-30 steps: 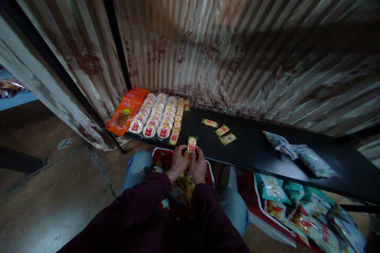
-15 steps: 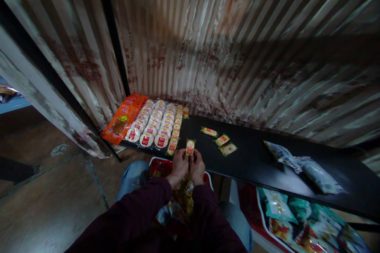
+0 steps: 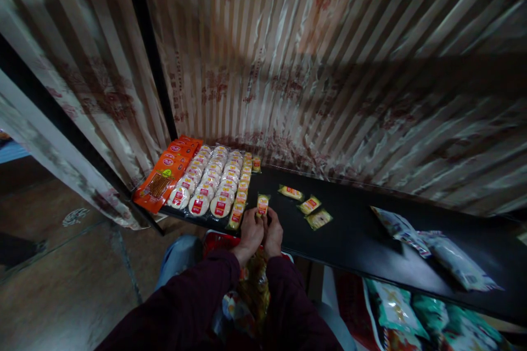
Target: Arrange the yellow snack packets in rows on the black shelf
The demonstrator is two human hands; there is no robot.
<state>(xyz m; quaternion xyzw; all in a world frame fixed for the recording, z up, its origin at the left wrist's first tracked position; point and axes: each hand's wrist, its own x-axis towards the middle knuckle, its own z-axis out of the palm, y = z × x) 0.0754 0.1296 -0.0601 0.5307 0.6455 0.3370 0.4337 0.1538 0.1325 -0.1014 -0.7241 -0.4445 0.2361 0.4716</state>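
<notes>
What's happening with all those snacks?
Someone's left hand and right hand hold a small yellow packet upright between their fingers. On the black shelf, orange packets and rows of round white snacks sit to the left. Three more yellow packets lie loose near the middle.

The left hand (image 3: 251, 232) and right hand (image 3: 273, 233) are reaching farther over the black shelf (image 3: 349, 230), carrying a small yellow packet (image 3: 262, 205) inward.
</notes>
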